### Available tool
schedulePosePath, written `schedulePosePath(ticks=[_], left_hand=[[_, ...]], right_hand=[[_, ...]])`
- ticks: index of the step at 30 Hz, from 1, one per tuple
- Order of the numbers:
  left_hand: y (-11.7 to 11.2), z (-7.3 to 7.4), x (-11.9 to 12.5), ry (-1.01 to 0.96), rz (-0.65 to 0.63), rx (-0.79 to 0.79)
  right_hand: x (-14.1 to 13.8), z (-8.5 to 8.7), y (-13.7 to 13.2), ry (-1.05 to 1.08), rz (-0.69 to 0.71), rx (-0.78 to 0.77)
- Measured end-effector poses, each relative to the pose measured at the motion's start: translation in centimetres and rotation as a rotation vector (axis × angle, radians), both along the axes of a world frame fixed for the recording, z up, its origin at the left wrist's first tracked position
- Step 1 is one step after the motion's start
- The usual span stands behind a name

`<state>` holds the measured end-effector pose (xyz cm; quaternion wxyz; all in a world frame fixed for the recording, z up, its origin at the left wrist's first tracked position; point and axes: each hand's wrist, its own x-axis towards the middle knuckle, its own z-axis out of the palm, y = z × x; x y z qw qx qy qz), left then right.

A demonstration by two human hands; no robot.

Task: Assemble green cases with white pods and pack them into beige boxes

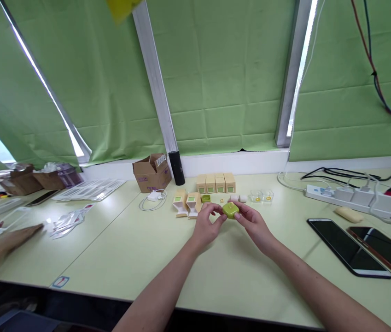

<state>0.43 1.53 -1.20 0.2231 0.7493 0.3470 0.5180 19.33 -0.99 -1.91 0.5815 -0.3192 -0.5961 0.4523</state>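
A small, rounded green case (230,210) with a knob-like bump on top is held just above the table between my two hands. My left hand (207,227) pinches its left side with thumb and fingertips. On the other side, my right hand (254,226) grips it, thumb at the front. Behind the case stand several small brown cardboard boxes (215,183) with green labels. Two opened cartons (186,204) lie left of them, beside a green square piece (205,198). To the right are small white pieces (242,198) and clear containers (262,196) with yellow bits inside.
A cardboard box (152,175) and a black cylinder (176,168) stand by the wall, near a white cabled charger (154,196). Phones (349,246) and a power strip (350,198) lie right. At left, a co-worker's hand (22,237) is near plastic bags (68,222).
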Motion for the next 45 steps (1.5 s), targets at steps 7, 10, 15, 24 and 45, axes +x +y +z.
schedulePosePath(ticks=[7,10,15,24,45], left_hand=[[-0.3,0.1,0.2,0.022,-0.025,0.063],[-0.6,0.3,0.2,0.081,-0.069,0.081],[-0.6,0.5,0.4,0.056,-0.102,0.038],[1.5,-0.2,-0.3,-0.467,-0.224,-0.374],[1.5,-0.3,-0.6,-0.616,-0.349,-0.564]], right_hand=[[-0.3,0.5,-0.5,0.03,-0.007,-0.092],[-0.5,0.8,-0.8,0.026,-0.051,-0.128],[-0.2,0.5,-0.4,-0.031,-0.115,-0.115],[3.4,-1.3,3.5,-0.724,-0.741,0.124],[4.4,-2.1,8.9,-1.455,-0.795,0.34]])
